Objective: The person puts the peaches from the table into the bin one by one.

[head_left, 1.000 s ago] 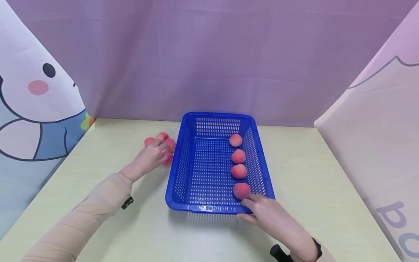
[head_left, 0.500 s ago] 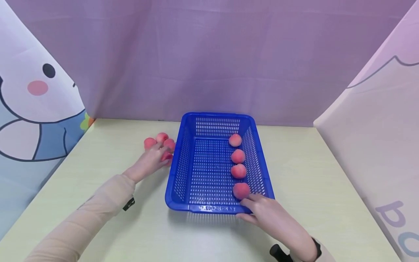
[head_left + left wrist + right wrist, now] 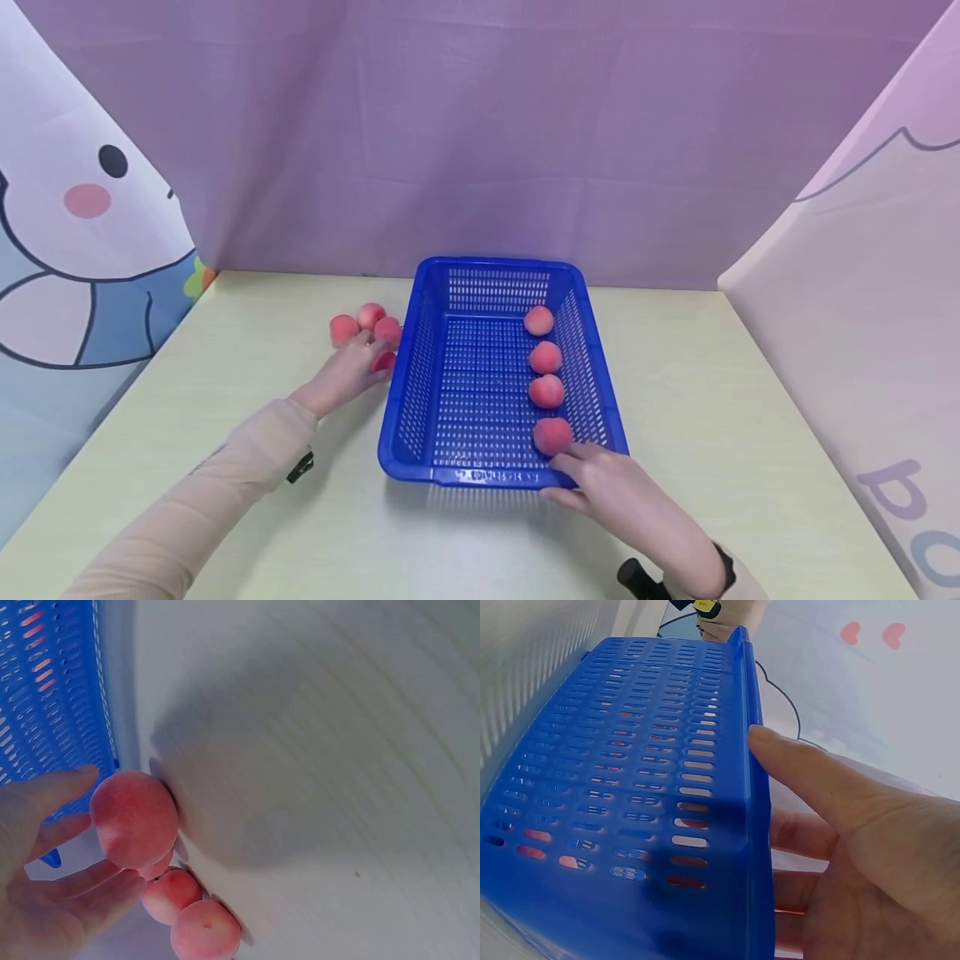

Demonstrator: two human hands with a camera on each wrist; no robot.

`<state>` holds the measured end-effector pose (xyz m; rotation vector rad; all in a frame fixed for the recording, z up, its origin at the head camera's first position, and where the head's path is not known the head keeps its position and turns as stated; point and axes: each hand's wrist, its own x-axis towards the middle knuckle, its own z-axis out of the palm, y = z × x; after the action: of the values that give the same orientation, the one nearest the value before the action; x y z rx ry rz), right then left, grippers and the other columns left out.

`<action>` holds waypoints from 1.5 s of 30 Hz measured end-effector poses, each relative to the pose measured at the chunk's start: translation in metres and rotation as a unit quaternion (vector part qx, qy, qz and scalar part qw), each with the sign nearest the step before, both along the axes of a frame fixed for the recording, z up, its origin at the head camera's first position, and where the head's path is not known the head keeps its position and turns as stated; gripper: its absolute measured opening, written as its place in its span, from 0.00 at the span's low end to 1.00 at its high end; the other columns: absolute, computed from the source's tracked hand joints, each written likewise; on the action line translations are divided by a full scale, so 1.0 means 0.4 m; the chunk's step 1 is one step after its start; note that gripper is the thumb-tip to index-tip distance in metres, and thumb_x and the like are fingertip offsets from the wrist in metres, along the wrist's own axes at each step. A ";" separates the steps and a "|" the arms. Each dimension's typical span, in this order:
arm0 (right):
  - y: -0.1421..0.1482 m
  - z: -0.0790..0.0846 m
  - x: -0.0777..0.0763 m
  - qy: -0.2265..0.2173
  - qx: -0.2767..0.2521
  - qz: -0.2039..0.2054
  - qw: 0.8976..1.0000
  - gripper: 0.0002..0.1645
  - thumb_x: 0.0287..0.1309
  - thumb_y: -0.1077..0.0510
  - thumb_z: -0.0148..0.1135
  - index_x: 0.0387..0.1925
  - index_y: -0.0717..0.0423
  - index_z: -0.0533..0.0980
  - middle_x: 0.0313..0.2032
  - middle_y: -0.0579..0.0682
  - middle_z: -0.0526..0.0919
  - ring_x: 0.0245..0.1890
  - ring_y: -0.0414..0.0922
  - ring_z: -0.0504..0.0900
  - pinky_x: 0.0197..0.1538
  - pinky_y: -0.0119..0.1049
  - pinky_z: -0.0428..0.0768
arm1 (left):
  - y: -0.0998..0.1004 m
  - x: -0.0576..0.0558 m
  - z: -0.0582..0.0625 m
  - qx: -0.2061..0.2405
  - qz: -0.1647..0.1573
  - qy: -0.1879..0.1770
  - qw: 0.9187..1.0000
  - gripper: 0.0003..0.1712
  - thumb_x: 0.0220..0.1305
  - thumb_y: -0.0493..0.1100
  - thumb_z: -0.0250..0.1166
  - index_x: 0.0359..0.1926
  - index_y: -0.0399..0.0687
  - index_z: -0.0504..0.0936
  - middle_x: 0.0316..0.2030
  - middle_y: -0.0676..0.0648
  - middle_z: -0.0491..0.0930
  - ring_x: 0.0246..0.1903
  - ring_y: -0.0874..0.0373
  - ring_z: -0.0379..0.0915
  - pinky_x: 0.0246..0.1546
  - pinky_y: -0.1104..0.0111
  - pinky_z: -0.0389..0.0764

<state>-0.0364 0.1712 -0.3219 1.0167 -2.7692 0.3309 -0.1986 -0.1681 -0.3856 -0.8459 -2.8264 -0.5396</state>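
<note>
“Head view, nearest first: what sits at five o'clock on the basket (image 3: pixel 495 477)?”

“The right hand (image 3: pixel 603 483). Its fingers are clamped on the near rim, thumb outside and the others reaching inside. It has held that spot for the past second, and the basket hasn't shifted.”

“Any peaches inside?”

“Four, in a loose row (image 3: pixel 547 391) along the right wall, from about five o'clock up to one. Same count as a second ago.”

“So what did change?”

“The left hand (image 3: pixel 341 377), at nine o'clock, just outside the basket. It has drawn back slightly toward the person, uncovering more of the cluster, and its fingers have come round the nearest peach (image 3: pixel 135 819). Left wrist view shows thumb and fingers spread about that fruit. I'd call it gripped, though I can't tell how firmly, or whether it's off the table (image 3: pixel 750 467).”

“And beyond it?”

“Three more loose peaches: one (image 3: pixel 387 331) at twelve o'clock from the held one, another (image 3: pixel 371 316) nearer eleven, the last (image 3: pixel 344 330) at ten.”

“Meaning?”

“My judgement: one peach has been singled out from the rest, but it isn't in the basket yet.”
</note>
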 end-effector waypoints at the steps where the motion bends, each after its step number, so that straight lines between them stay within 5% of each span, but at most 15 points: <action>1: 0.000 0.000 0.000 0.002 0.000 0.000 1.000 0.18 0.53 0.41 0.53 0.26 0.51 0.76 0.22 0.39 0.72 0.22 0.36 0.70 0.25 0.28 0.72 | 0.000 -0.001 -0.001 0.001 0.000 0.001 1.000 0.28 0.45 0.36 0.69 0.50 0.36 0.72 0.39 0.33 0.73 0.33 0.45 0.74 0.31 0.60 0.78; 21: 0.000 0.001 -0.001 -0.003 -0.001 0.000 1.000 0.18 0.53 0.41 0.53 0.27 0.50 0.76 0.22 0.39 0.71 0.22 0.35 0.70 0.25 0.28 0.71 | 0.005 -0.019 -0.030 -0.014 -0.018 0.041 0.999 0.20 0.43 0.34 0.70 0.39 0.33 0.76 0.33 0.35 0.72 0.32 0.46 0.67 0.31 0.61 0.73; 33: -0.002 0.001 -0.001 -0.006 0.000 0.001 1.000 0.12 0.48 0.47 0.60 0.26 0.51 0.76 0.22 0.39 0.71 0.21 0.35 0.69 0.25 0.27 0.71 | 0.008 -0.014 -0.017 -0.010 -0.020 0.014 1.000 0.23 0.41 0.33 0.71 0.42 0.33 0.77 0.34 0.35 0.73 0.32 0.46 0.68 0.33 0.59 0.73; 45: 0.000 0.000 -0.002 -0.014 -0.002 0.002 1.000 0.17 0.53 0.42 0.54 0.26 0.50 0.76 0.22 0.39 0.71 0.22 0.35 0.69 0.25 0.27 0.71 | 0.012 -0.010 0.022 -0.010 -0.003 -0.030 1.000 0.23 0.43 0.33 0.69 0.44 0.37 0.77 0.39 0.33 0.72 0.30 0.47 0.72 0.28 0.64 0.77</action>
<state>-0.0373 0.1711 -0.3219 1.0252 -2.7908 0.3530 -0.2024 -0.1635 -0.3768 -0.8566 -2.8879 -0.5486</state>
